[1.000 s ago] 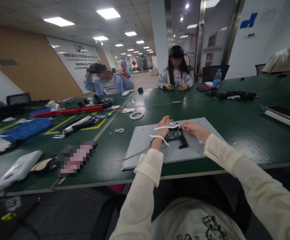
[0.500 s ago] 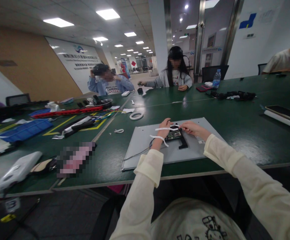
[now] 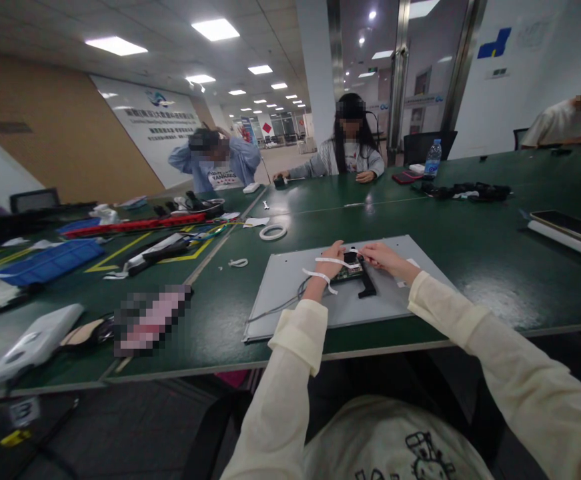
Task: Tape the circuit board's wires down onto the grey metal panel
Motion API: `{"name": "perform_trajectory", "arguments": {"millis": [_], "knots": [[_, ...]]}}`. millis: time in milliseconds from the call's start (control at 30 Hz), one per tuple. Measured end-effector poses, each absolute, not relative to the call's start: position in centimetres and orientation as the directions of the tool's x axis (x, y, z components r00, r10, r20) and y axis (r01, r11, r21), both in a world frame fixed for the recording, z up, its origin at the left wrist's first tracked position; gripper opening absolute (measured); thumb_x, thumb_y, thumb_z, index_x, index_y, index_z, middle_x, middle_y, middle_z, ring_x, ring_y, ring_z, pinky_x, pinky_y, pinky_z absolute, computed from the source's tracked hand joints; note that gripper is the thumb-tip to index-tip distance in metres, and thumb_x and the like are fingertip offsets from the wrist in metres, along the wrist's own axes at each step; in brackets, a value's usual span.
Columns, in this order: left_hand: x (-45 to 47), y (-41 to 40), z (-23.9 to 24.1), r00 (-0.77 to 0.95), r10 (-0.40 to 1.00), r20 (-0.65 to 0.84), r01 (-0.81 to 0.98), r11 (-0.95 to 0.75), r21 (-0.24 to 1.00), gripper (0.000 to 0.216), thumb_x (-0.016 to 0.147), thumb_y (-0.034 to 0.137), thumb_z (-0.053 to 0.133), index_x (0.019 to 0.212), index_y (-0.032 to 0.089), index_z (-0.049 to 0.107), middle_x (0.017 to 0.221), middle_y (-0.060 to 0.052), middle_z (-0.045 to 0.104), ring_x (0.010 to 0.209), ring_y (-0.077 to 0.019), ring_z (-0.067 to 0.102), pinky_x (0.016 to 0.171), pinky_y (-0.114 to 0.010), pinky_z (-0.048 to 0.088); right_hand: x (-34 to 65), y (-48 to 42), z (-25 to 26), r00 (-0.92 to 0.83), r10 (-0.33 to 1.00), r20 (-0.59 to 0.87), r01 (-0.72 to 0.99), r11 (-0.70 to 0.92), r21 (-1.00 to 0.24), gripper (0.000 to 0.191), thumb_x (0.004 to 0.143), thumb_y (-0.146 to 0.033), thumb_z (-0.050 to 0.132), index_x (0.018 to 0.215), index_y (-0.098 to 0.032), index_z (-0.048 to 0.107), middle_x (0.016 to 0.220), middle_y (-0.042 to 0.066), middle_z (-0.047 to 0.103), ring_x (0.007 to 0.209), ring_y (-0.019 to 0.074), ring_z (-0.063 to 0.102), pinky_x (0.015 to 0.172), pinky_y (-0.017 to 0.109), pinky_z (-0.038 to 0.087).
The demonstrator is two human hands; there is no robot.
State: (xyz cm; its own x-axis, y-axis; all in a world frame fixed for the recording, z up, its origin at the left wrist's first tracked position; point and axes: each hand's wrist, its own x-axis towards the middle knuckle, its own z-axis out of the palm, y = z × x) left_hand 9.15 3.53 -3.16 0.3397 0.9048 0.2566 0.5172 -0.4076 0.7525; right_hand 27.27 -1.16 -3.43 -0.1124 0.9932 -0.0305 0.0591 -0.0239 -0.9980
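Observation:
A grey metal panel (image 3: 290,293) lies flat on the green table in front of me. On it sit a small green circuit board (image 3: 346,272) and a black bracket (image 3: 367,287). My left hand (image 3: 331,261) and my right hand (image 3: 380,256) hold a white strip of tape (image 3: 330,261) stretched between them, just above the board. A second white strip (image 3: 320,277) hangs at my left wrist. Thin wires (image 3: 280,305) trail from the board across the panel to the left.
A roll of white tape (image 3: 273,231) and a small white piece (image 3: 239,262) lie left of the panel. A blue bin (image 3: 45,261), a red bar (image 3: 135,223) and a white device (image 3: 33,343) are at the left. Three people sit across the table. A flat device (image 3: 570,233) lies right.
Both hands have sunk a little toward the circuit board with the tape strip. The person across the table has reached an arm out to a black object.

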Motion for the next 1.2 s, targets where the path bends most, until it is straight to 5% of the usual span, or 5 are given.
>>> {"name": "perform_trajectory", "arguments": {"millis": [367,700,900,1033,1200], "knots": [[8.8,4.3,-3.9,0.378,0.877,0.296,0.501,-0.463,0.731,0.046,0.079,0.01,0.05,0.123,0.019,0.054,0.123,-0.011,0.065,0.116,-0.0219,0.059,0.105,-0.037,0.04,27.3,-1.5,-3.4,-0.049,0.999,-0.013,0.063,-0.01,-0.998,0.018,0.076,-0.03,0.061,0.071,-0.014,0.056,0.05,-0.005,0.044,0.039,0.0037,0.032,0.038,0.017,0.018],[9.1,3.4,-2.8,0.435,0.868,0.239,0.582,-0.473,0.661,0.033,0.082,0.013,0.049,0.113,0.019,0.06,0.114,-0.011,0.069,0.112,-0.0234,0.061,0.1,-0.035,0.043,27.3,-1.3,-3.7,0.026,0.998,-0.051,0.252,-0.056,-0.966,0.015,0.08,-0.024,0.057,0.069,-0.013,0.06,0.049,-0.003,0.047,0.039,0.005,0.036,0.038,0.017,0.022],[9.2,3.1,-2.2,0.463,0.871,0.166,0.728,-0.481,0.488,0.033,0.088,0.014,0.04,0.114,0.016,0.06,0.12,-0.01,0.065,0.112,-0.0219,0.06,0.098,-0.03,0.043,27.3,-1.6,-2.8,-0.014,0.993,0.12,0.809,0.082,-0.582,0.026,0.084,-0.023,0.05,0.066,-0.012,0.066,0.063,0.007,0.064,0.062,0.0142,0.058,0.056,0.021,0.037],[9.3,3.2,-2.1,0.464,0.872,0.159,0.745,-0.481,0.463,0.032,0.09,0.014,0.039,0.111,0.016,0.062,0.115,-0.01,0.068,0.108,-0.0208,0.062,0.094,-0.028,0.045,26.6,-2.6,-2.1,0.003,0.989,0.147,0.938,0.049,-0.344,0.032,0.09,-0.027,0.042,0.084,-0.012,0.071,0.089,0.014,0.07,0.086,0.0212,0.064,0.071,0.025,0.041],[9.3,3.3,-2.2,0.468,0.866,0.175,0.74,-0.492,0.459,0.033,0.086,0.009,0.041,0.11,0.015,0.064,0.112,-0.009,0.069,0.107,-0.0197,0.062,0.094,-0.028,0.045,25.4,-3.9,-1.3,-0.003,0.988,0.157,0.987,0.028,-0.158,0.04,0.095,-0.029,0.034,0.098,-0.012,0.07,0.095,0.017,0.069,0.091,0.0257,0.066,0.077,0.031,0.045]]}}
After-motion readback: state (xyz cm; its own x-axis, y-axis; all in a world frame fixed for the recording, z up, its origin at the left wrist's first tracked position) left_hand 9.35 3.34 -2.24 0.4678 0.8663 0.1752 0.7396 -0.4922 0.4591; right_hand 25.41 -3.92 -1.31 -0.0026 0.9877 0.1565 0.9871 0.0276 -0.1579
